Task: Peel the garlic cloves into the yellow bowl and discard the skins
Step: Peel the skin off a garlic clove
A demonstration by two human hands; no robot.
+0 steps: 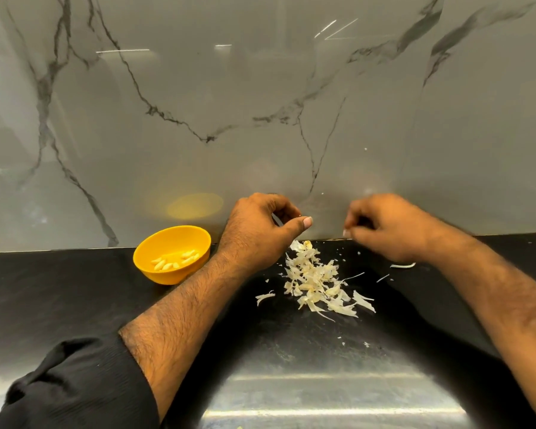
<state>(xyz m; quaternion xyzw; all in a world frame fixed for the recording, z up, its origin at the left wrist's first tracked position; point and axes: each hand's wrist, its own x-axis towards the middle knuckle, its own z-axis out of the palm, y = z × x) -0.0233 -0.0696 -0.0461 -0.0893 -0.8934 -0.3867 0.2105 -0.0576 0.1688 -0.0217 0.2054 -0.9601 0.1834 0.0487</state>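
No legible text, label, brand, number or sign anywhere in view.

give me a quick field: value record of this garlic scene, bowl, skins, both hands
bowl: yellow bowl on the black counter, left of the left hand
bowl contents: peeled garlic cloves
skins: loose pile of skins on the counter between the forearms
left hand: raised, fingers curled; contents cannot be seen
right hand: raised, fingers curled; contents cannot be seen
backdrop: marble wall

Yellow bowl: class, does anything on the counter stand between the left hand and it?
Nothing visible does. The yellow bowl sits open on the black counter just left of the left hand; the garlic skins lie on the hand's other side.
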